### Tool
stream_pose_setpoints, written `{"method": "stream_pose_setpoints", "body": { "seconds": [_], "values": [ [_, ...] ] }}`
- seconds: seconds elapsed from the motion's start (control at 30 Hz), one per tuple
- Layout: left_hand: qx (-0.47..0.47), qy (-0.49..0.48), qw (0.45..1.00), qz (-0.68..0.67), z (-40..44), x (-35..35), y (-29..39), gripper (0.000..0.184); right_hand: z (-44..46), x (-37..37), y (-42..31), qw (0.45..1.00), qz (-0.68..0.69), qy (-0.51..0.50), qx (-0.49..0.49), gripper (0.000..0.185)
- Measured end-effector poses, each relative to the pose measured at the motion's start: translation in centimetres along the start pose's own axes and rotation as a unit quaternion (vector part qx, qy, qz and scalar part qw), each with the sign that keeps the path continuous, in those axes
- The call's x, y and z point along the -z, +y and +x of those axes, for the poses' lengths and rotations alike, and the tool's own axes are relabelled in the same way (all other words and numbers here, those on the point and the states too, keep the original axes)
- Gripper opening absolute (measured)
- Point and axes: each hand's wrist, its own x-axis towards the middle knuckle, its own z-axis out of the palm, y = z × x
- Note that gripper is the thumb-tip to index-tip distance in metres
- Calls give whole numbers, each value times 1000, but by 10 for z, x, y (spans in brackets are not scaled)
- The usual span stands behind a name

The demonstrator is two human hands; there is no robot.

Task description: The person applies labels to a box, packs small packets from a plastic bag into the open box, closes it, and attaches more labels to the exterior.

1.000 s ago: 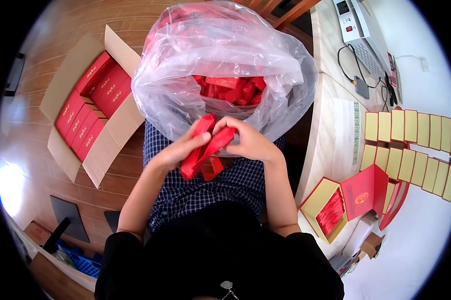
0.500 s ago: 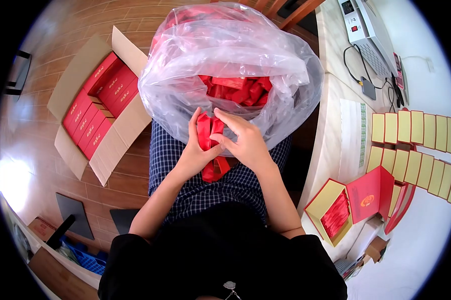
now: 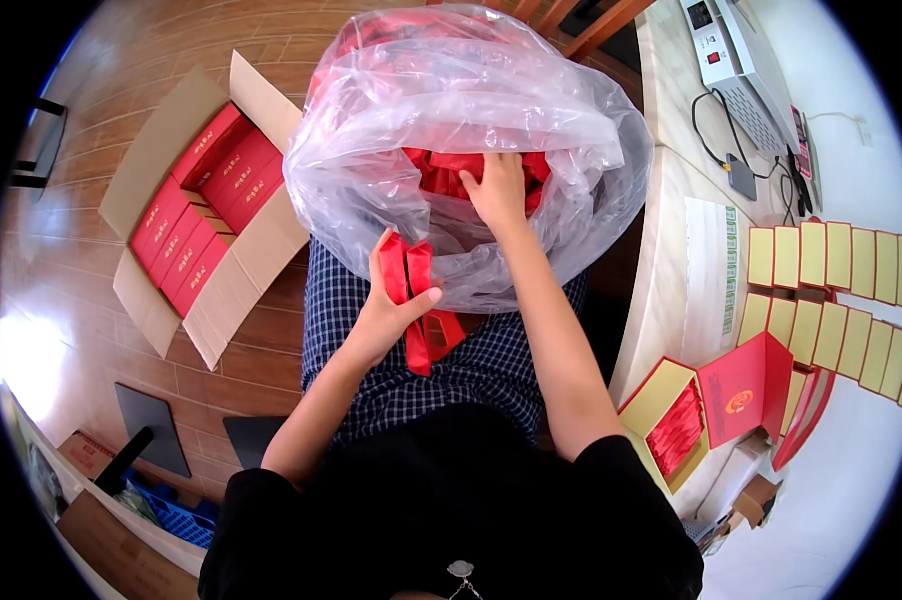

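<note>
Several shiny red packets [image 3: 407, 275] stand side by side in my left hand [image 3: 386, 310], its fingers and thumb closed around them. Their lower ends hang over my lap, and a loose red piece [image 3: 445, 333] shows beside them. My right hand [image 3: 499, 190] reaches into the mouth of a large clear plastic bag [image 3: 361, 170]. Its thumb is spread from the fingers, which touch the red packets [image 3: 441, 178] inside. The fingertips are partly hidden among those packets. The bag rests in front of me, above my knees.
An open cardboard carton [image 3: 251, 290] of red boxes stands on the floor at left. On the right-hand table are an open red gift box [image 3: 736, 390] with red packets inside, rows of yellow-lined boxes [image 3: 841, 340], a white machine [image 3: 741, 90] and cables.
My right hand has left the packets in my left hand and moved forward into the bag's mouth. My left hand keeps its hold, slightly lower and farther left.
</note>
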Motion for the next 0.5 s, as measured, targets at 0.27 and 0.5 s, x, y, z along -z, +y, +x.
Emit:
{"method": "stream_pose_setpoints", "body": {
  "seconds": [0.27,0.5],
  "values": [
    [92,-7,996,-16,-51,11,-38,63,-19,4,-2,996,29,-33,-80,56],
    [109,-23,992,-54,-44,10,-24,61,-83,110,-60,615,667,-82,-413,42]
  ]
}}
